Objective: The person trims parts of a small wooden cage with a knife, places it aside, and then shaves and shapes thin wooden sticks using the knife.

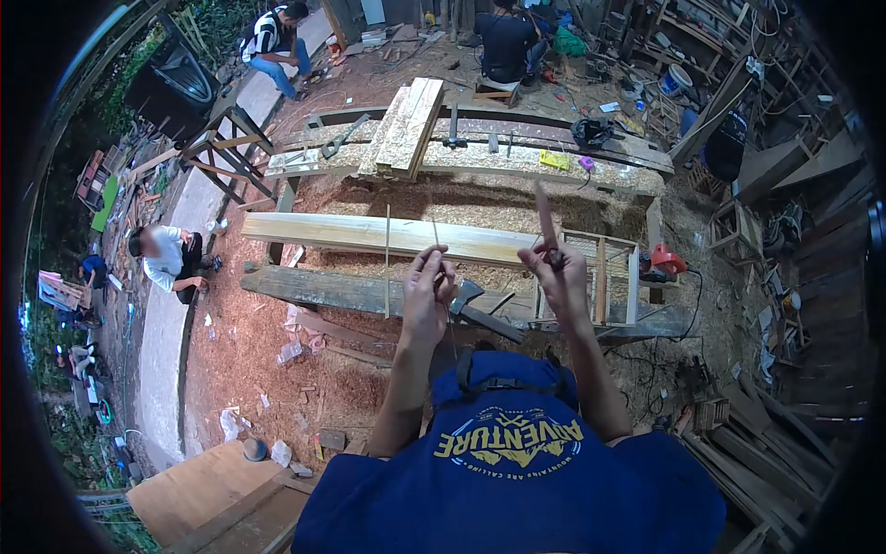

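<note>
My left hand [429, 288] is closed around a thin wooden stick [436, 233], which points up and away from me. In my right hand [561, 275] is a knife [544, 210], its pointed blade upward and its handle wrapped by my fingers. Both hands are raised above the work bench, apart from each other. Beyond them lies a long pale plank [332, 231] with a thin strip [388, 263] across it. A hatchet [469, 297] rests by my left hand. Beside my right hand is a slatted wooden frame [604, 277].
Stacked boards [411, 125], a hammer [453, 127] and a handsaw [345, 135] lie on the far bench beam. A red power tool [668, 259] with a cord sits at the right. Several people are around, one in white [166, 260] at the left. Shavings cover the ground.
</note>
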The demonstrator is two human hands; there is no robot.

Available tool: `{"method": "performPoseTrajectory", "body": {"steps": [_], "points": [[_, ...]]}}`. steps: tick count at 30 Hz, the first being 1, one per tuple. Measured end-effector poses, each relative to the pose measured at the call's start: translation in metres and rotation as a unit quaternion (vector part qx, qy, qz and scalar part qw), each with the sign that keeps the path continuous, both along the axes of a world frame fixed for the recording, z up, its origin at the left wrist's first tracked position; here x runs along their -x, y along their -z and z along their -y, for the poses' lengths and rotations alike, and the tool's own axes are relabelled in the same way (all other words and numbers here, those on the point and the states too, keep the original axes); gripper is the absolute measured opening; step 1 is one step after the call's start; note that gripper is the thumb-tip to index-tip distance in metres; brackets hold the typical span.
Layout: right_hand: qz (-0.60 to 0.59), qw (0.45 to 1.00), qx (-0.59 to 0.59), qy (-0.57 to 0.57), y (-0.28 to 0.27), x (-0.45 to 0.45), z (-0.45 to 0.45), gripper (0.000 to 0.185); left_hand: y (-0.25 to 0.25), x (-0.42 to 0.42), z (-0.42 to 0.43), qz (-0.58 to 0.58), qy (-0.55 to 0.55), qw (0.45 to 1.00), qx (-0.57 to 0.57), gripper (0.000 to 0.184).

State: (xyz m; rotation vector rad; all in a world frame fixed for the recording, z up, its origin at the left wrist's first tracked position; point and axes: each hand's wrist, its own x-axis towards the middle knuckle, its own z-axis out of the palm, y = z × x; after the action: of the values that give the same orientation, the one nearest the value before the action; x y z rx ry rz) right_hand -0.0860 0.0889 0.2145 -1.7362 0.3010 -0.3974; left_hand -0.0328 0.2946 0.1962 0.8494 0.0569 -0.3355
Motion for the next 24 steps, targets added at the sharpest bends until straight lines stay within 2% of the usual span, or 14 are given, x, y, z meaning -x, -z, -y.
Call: {"method": "performPoseTrajectory", "body": {"steps": [3,4,7,11,14,17,24], "points": [[-0.072,0.991,0.11,-0.024,-0.001,0.001,-0.007,0.027,-0.008,0.009,0.002,-0.004,0.038,0.999,0.028,0.022],[-0.071,0.993,0.087,-0.033,-0.005,0.003,-0.013,0.032,-0.011,0.012,0.005,0.004,0.029,1.0,0.009,0.023],[-0.082,0.984,0.146,-0.058,-0.01,0.006,-0.023,0.028,-0.014,0.019,0.006,0.021,0.015,1.0,-0.012,0.023],[-0.082,0.975,0.183,-0.099,-0.021,0.01,-0.021,0.036,-0.02,0.024,0.005,0.031,0.008,0.999,-0.031,0.023],[-0.076,0.975,0.164,-0.128,-0.016,0.008,-0.011,0.047,-0.023,0.026,0.003,0.047,0.019,0.998,-0.049,0.023],[-0.004,0.984,0.141,-0.105,-0.001,0.007,-0.011,0.052,-0.023,0.027,0.004,0.051,0.027,0.997,-0.048,0.024],[-0.017,0.989,0.118,-0.093,-0.011,0.009,-0.014,0.049,-0.03,0.03,0.004,0.057,0.055,0.996,-0.04,0.031]]}}
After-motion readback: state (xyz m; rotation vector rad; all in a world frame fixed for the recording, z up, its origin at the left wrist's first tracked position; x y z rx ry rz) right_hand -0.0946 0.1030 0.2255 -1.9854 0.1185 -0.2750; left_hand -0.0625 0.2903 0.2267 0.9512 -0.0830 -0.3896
